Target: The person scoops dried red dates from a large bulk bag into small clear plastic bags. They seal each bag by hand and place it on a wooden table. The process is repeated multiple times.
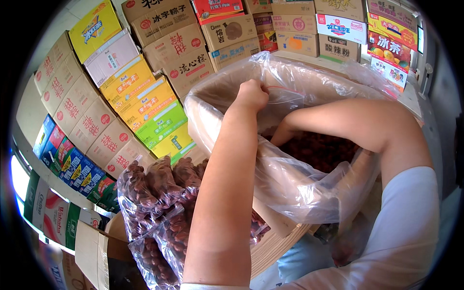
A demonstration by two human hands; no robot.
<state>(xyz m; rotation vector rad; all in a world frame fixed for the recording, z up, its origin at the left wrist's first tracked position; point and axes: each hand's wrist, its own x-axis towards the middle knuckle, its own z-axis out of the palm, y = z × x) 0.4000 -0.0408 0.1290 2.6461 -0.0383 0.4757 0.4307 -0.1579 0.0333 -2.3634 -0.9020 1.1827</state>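
Stacked cartons (96, 111) are seen at nine to eleven o'clock. Sealed bags of red dates (159, 203) are piled at seven o'clock, just left of the left forearm. The left hand (251, 94) is raised at twelve o'clock, fingers pinched shut on the edge of a small clear bag (285, 96), which is held over the big box (270, 217). The box is lined with a plastic liner (299, 183) and holds loose dates (324, 150). The right hand (280, 137) is sunk behind the liner at centre; its fingers are hidden, grip not determinable.
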